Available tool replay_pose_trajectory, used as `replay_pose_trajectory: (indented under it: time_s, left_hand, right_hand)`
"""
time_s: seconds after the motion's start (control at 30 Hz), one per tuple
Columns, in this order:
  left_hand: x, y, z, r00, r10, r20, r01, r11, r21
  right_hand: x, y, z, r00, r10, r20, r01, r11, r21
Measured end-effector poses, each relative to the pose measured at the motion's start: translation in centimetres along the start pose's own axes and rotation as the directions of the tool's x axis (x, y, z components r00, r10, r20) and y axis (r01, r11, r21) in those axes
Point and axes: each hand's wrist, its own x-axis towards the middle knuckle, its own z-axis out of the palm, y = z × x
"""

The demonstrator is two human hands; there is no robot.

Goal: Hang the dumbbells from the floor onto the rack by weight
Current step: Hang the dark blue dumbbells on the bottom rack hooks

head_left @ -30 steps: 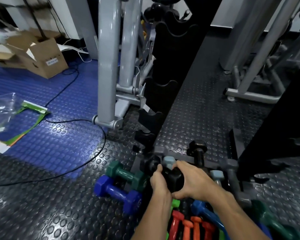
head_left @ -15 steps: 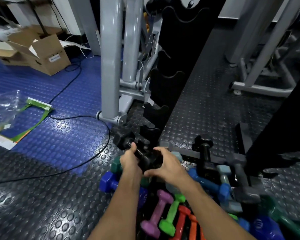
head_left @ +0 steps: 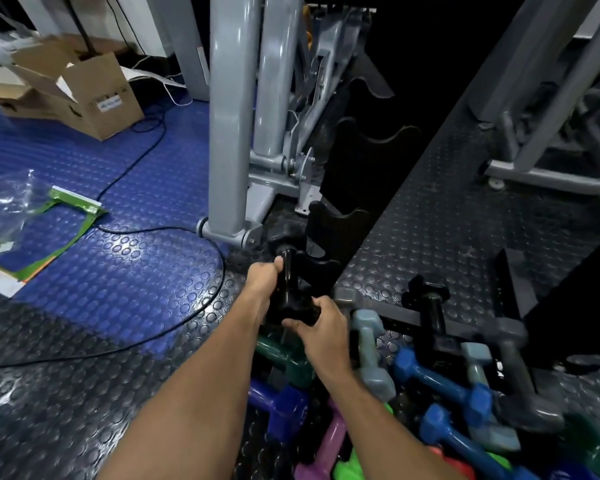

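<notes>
A black dumbbell (head_left: 289, 278) is held in both hands, its far head by the lowest cradle of the black rack (head_left: 340, 223). My left hand (head_left: 262, 282) grips its handle from the left. My right hand (head_left: 321, 327) holds its near head. The dumbbell's handle lies against the lowest left cradle. Below and to the right, several coloured dumbbells lie on the floor: dark green (head_left: 284, 355), dark blue (head_left: 281, 407), grey-blue (head_left: 371, 355), blue (head_left: 440, 379), purple (head_left: 326, 448). Another black dumbbell (head_left: 430, 306) stands by the rack base.
A grey machine frame (head_left: 227, 133) stands just left of the rack. A black cable (head_left: 174, 233) runs across the blue mat. A cardboard box (head_left: 84, 91) and a plastic bag (head_left: 11, 202) lie at left. More grey frames (head_left: 551, 116) at right.
Both hands lifted the black dumbbell off the pile and carried it up and away, to the rack's lowest left cradle. The view has come closer to the rack.
</notes>
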Motion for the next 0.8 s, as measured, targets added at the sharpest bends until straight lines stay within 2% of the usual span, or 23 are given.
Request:
replay_pose_trajectory:
  time_s: [0.23,0.6,0.8]
  left_hand:
    - [1.7,-0.3,0.1,1.000,0.002,0.019,-0.002,1.000,-0.007]
    - [3.7,0.5,0.2,0.987,0.000,0.159,0.013,0.997,-0.081]
    - [3.9,1.5,0.5,0.984,-0.012,0.176,0.006,1.000,0.031]
  right_hand:
    - [0.4,-0.3,0.7,1.000,0.009,-0.009,-0.009,1.000,0.008]
    - [0.6,-1.1,2.2,0.987,0.025,-0.159,-0.015,0.998,0.060]
    - [1.3,-1.5,2.2,0.983,0.089,-0.162,-0.081,0.995,0.056]
